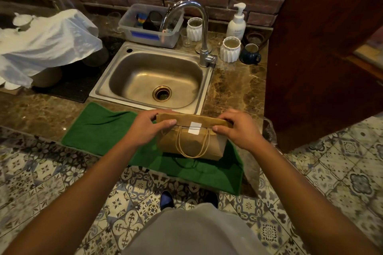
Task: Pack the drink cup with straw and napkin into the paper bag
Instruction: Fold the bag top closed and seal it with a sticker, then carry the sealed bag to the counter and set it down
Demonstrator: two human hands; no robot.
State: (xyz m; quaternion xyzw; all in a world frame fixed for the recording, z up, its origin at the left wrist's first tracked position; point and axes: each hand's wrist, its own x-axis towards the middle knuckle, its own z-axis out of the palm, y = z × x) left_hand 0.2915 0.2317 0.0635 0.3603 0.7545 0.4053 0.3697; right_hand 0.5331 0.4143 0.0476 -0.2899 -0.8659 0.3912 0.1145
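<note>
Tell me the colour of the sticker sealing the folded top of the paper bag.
White. The sticker sits on the brown paper bag, clearest in the head view.

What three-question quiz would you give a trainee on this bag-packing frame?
1. True or false: the top of the paper bag is folded over, with a white sticker across the fold.
2. What does the bag rest on? A) sink rim B) green towel C) floor
3. Where do the left hand and right hand grip the bag?

Key:
1. True
2. B
3. At the two ends of the folded top, one hand on each side.
</note>
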